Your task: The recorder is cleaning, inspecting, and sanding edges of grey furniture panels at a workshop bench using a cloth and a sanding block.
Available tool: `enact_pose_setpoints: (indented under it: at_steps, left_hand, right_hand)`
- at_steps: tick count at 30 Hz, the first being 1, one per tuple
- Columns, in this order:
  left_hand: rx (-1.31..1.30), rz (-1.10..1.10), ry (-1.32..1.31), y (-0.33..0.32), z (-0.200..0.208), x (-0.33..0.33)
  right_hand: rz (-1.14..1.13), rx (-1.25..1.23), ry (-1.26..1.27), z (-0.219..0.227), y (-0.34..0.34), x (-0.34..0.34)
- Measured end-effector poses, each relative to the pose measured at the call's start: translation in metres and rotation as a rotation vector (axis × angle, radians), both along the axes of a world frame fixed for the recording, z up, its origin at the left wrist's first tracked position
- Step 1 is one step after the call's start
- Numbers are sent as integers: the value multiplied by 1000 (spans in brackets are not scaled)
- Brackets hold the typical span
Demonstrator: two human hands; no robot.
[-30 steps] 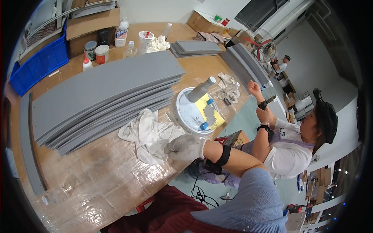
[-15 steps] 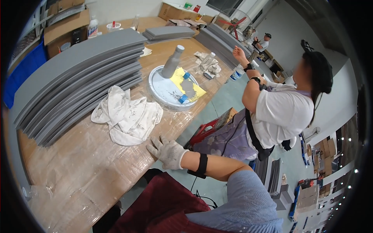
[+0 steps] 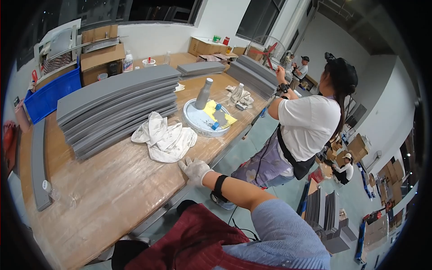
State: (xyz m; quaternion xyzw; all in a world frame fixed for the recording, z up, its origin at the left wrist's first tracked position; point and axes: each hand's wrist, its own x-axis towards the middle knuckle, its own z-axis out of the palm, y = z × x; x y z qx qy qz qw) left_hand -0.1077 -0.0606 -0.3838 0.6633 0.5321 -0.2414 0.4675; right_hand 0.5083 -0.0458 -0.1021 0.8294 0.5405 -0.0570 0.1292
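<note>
My right hand [image 3: 195,171], in a whitish work glove, rests at the near edge of the wooden table [image 3: 130,198]. Its fingers are spread and nothing is in them. Just beyond the fingertips lies a crumpled white cloth [image 3: 166,138] with dark smudges. Behind it stands a tall stack of grey panels [image 3: 117,96]. To the right of the cloth is a round white lid [image 3: 194,118], bearing a grey bottle [image 3: 204,94], a yellow sheet [image 3: 228,119] smeared with grey paste and blue caps [image 3: 215,125]. My left hand is out of view.
A co-worker in a white shirt [image 3: 308,119] stands at the table's right side. Lower grey stacks [image 3: 256,74] lie at the far end, near a soiled rag [image 3: 243,96]. A single grey strip [image 3: 39,166] and a small clear bottle [image 3: 50,189] are at the left.
My view has tilted up and swung, showing more of the windows and room. My right hand stays at the table edge with its fingers spread; the cloth has not visibly moved.
</note>
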Motion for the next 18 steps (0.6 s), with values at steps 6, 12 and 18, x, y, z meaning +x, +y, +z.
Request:
enact_pose_setpoints:
  at_steps: [6,12,18]
  left_hand:
    - [1,40,-16,-10,-9,-30]
    - [-7,80,-20,-24,-18,-50]
    - [3,114,-22,-23,-24,-55]
  right_hand:
    - [-68,51,-26,-11,8,-10]
    - [-106,33,6,-8,10,-13]
    - [-98,-36,-20,-10,11,-20]
